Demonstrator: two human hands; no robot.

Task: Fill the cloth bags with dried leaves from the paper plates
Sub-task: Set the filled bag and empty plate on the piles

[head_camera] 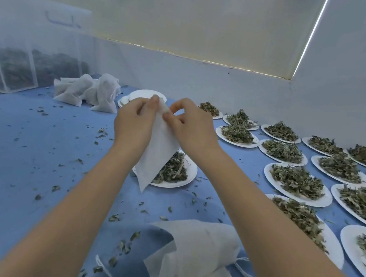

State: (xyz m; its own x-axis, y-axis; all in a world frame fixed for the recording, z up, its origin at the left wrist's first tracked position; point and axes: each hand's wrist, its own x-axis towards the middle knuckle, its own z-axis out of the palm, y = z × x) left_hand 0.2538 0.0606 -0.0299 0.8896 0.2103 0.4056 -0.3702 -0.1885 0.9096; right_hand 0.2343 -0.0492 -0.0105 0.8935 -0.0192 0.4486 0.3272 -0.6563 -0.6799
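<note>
I hold one empty cloth bag (160,149) up at the centre of my view, both hands at its top edge. My left hand (135,123) pinches the rim between thumb and curled fingers; my right hand (193,128) pinches the opposite lip, fingers tight on the fabric. The bag hangs limp to a point above the nearest paper plate (187,175), which carries a heap of dried leaves (173,169).

I judge the bag to be very light, soft and floppy, with no stiffness to keep its mouth open, so the grip belongs on the two lips of the rim, pulled apart. The leaves look brittle and light; they will crumble and scatter, as the crumbs on the blue table cover (18,160) suggest.

From 1 to 4 o'clock lie many more loaded plates (299,184). At 12 o'clock sits a bare stack of plates (144,96). At 11 o'clock lies a pile of crumpled bags (88,93), whether filled I cannot tell; at 10 o'clock mesh bins (21,65) hold dark leaves. At 6 o'clock lie spare bags (202,249) with drawstrings.
</note>
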